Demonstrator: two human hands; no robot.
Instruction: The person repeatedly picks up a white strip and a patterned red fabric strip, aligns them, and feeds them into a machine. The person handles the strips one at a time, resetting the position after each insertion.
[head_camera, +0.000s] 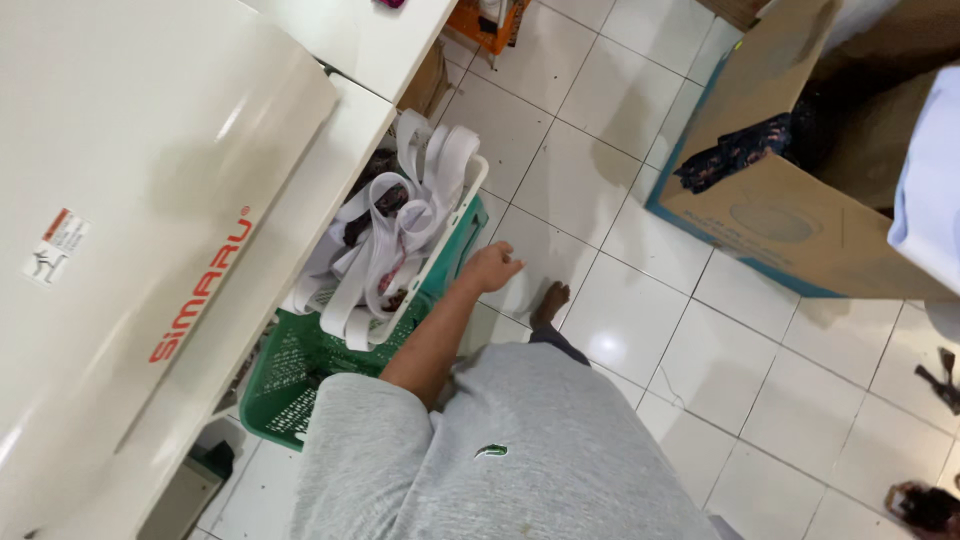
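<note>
the basket (455, 262), a green plastic crate with a lattice wall, sits on the tiled floor (570, 180) just beside the white worktop (330, 150). a white perforated tray (452, 225) rests on top of it, heaped with limp white fabric strips (385, 240) looped over each other, some darker cloth showing beneath. your left hand (490, 268) reaches down past your grey shorts (520, 450) to the basket's near corner; its fingers (508, 264) are loosely spread, not clenched, and hold nothing, and you cannot tell whether they touch the rim. your right hand is out of view. your bare foot (550, 300) stands on the glossy tiles near the hand. a cardboard box (790, 230) with dark patterned cloth lies well apart.
</note>
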